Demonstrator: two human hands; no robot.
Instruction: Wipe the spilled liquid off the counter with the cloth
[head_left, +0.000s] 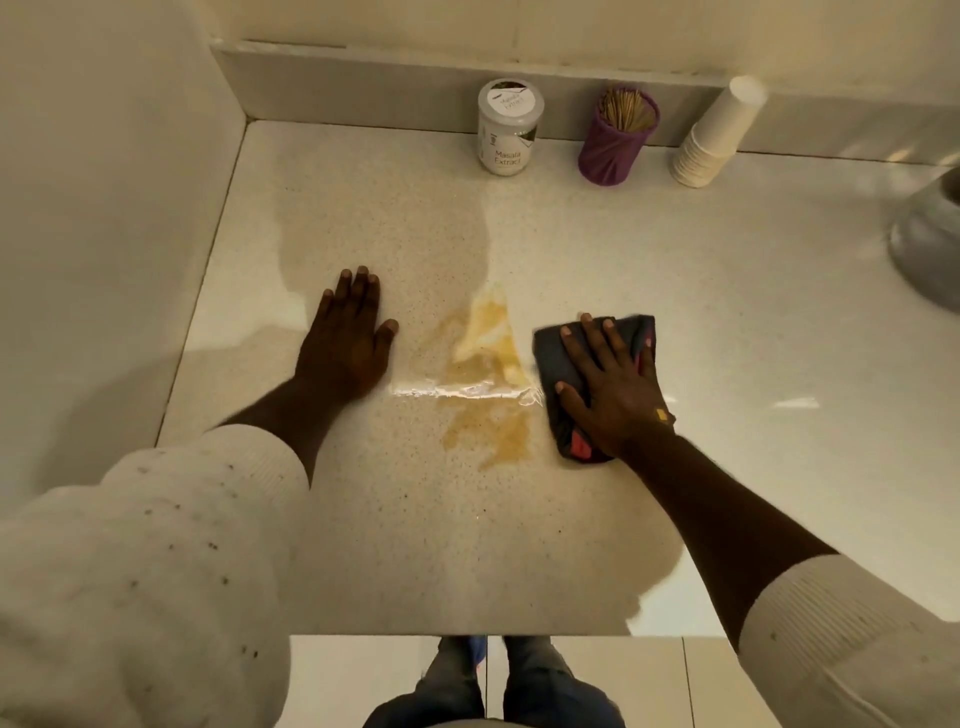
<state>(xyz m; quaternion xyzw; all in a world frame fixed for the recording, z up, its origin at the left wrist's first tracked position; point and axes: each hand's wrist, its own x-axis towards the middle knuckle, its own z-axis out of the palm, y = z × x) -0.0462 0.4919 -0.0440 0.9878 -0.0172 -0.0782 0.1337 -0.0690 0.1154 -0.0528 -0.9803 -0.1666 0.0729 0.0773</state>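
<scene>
Amber spill (485, 374) lies just left of my right hand (613, 395), flat on the cloth (558, 358); left hand (345, 338) rests splayed, empty, on the bench (727, 291).

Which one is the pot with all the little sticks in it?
Look along the raised ledge at the back of the counter, where three things stand in a row. The pot is the middle one, between the white-lidded jar labelled Masala Extract and the leaning stack of white paper cups. It is the only purple one, open on top and full of thin wooden sticks.
</scene>
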